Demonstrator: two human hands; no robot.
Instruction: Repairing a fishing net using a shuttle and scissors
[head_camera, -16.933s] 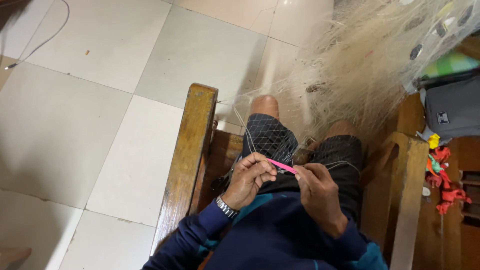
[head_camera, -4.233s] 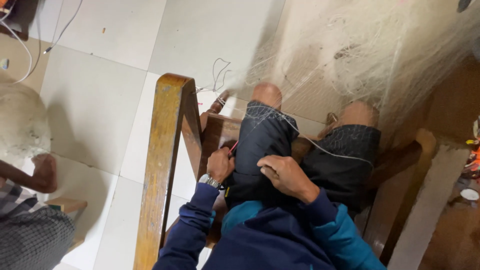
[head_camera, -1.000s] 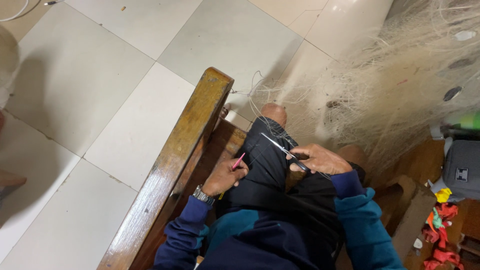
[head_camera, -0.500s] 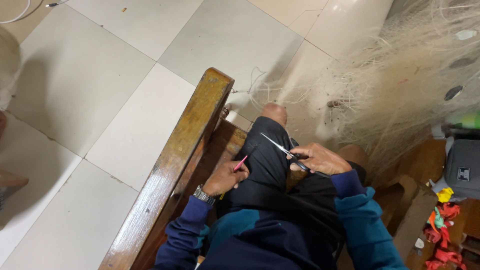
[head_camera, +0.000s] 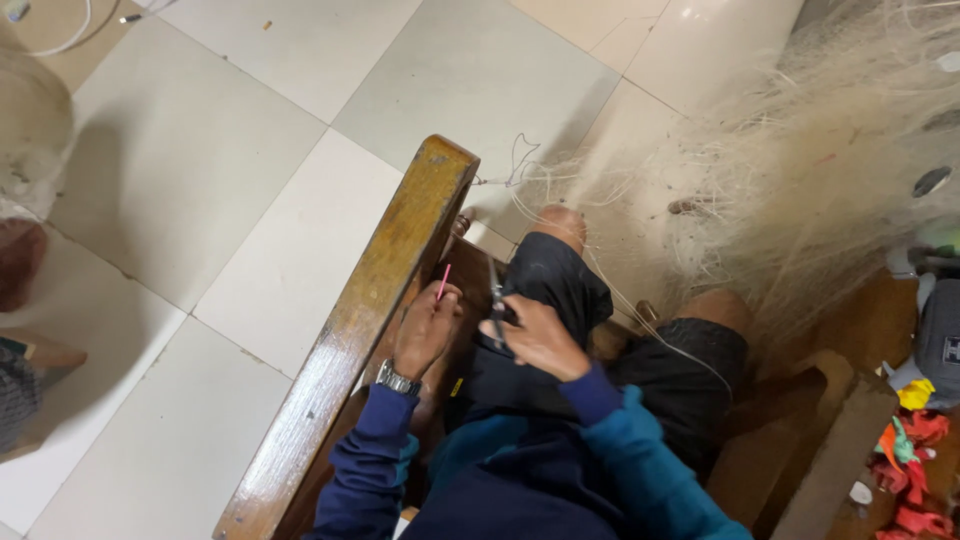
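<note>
Head cam looks down on a seated person mending a fishing net, a big pale heap of fine line filling the upper right of the frame. Looks v. light and limp, no stiffness, prob. snags on anything and tangles fast; single strands thin enough to cut into fingers if pulled hard. Best taken near the mesh being worked, a pinch on a strand or knot, not a fistful. One loose strand runs from the heap across the lap at centre frame.

Left hand, centre-left, is clenched round a slim pink netting needle, tip poking up past the knuckles. Needle looks like light, stiff plastic, smooth; held low on the shaft. Wristwatch just below that hand.

Right hand, touching-close to the left, fingers curled round a small dark tool, maybe scissors or a blade; can't tell which, too small. Both hands sit over the left knee, on dark shorts.

Person sits on a wooden bench; its varnished armrest runs diagonally from lower left to upper centre, worn at the top end. Floor is large pale tiles, glossy, fills the upper left. Bright bits of cloth or plastic lie at lower right, a grey bag above them.
</note>
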